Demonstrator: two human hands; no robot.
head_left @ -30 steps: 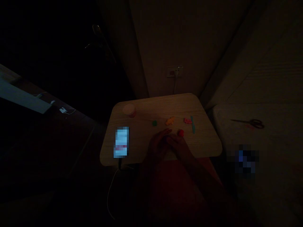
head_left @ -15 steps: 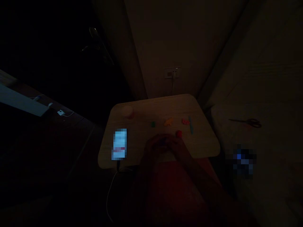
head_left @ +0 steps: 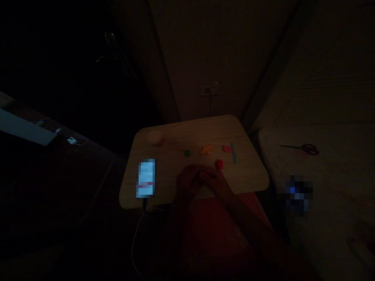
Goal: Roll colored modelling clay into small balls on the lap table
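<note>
My left hand (head_left: 186, 182) and my right hand (head_left: 213, 181) are pressed together over the near edge of a small wooden table (head_left: 172, 191). Fingers of both are curled in, and whatever lies between them is hidden in the dark. Just beyond my right hand sits a red lump (head_left: 219, 164). Farther back lie a green lump (head_left: 187, 153), a knobbly orange-yellow piece (head_left: 206, 149) and a pink bumpy piece (head_left: 227, 148). A flat teal stick, knife-like in shape (head_left: 234, 154), lies beside the pink piece.
A lidded tub (head_left: 155, 138) stands at the table's back left. In front of it lies a lit phone (head_left: 145, 178) with a cable (head_left: 133, 242) hanging down. Scissors (head_left: 309, 149) rest on a pale surface (head_left: 275, 136) to the right. A wall socket (head_left: 210, 89) is behind.
My hands have closed more tightly together; a bluish spot seen between them before is now covered. The view has shifted slightly, and the things on the table keep their places.
</note>
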